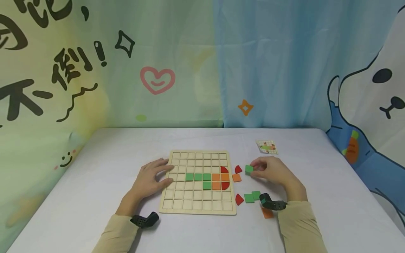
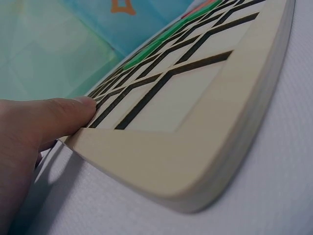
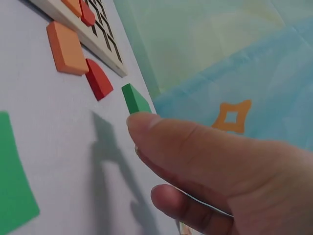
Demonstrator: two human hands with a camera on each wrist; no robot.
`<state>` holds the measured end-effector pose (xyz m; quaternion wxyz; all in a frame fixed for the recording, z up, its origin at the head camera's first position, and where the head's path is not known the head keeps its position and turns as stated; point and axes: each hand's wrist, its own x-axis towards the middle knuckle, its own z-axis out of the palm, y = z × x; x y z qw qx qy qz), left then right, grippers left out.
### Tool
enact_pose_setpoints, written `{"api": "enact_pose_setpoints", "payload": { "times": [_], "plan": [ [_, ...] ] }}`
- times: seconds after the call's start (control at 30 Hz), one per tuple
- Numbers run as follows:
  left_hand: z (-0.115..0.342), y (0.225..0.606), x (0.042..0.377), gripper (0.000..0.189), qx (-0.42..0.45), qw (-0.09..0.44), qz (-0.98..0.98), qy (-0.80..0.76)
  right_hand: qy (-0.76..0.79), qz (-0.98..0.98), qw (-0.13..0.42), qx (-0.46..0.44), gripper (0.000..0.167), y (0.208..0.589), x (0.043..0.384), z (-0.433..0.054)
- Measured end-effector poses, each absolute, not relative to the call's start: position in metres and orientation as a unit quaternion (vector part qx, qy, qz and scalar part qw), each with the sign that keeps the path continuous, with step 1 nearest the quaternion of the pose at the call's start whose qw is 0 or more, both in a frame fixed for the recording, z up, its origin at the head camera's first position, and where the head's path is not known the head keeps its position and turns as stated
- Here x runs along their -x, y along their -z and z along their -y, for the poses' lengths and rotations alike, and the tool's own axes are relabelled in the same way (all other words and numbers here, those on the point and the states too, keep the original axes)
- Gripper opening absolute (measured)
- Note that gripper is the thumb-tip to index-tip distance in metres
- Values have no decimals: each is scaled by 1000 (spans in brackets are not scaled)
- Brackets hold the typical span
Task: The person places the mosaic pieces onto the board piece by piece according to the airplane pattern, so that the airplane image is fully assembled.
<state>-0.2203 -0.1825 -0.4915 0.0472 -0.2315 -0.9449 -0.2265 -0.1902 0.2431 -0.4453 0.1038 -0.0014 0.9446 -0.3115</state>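
Observation:
My right hand (image 1: pixel 274 171) pinches a small green square tile (image 1: pixel 249 169) between thumb and fingers, over the table to the right of the board. In the right wrist view the tile (image 3: pixel 134 99) shows edge-on at the fingertips, its shadow on the white cloth below. On the left, my left hand (image 1: pixel 149 180) rests at the left edge of the wooden grid board (image 1: pixel 191 209), fingers extended and spread, tips on its rim. Green tiles (image 1: pixel 198 176), orange tiles (image 1: pixel 216 185) and red quarter-round tiles (image 1: pixel 225 185) lie in the board's cells, toward the right side.
Right of the board lie loose pieces: two red quarter-rounds (image 1: pixel 239 199), an orange square (image 1: pixel 236 177), two green squares (image 1: pixel 249 198) and an orange piece (image 1: pixel 267 213) partly under the right wrist camera. A small pattern card (image 1: pixel 267 147) lies farther back. A printed curtain (image 1: pixel 190 70) hangs behind the table.

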Motion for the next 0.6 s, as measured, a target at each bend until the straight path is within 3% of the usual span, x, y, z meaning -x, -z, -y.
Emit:
{"api": "enact_pose_setpoints", "payload": {
  "times": [0.6],
  "plan": [
    [183,494,221,52,235,56,942,235,284,-954,86,43,30,433,194,-216]
  ]
}}
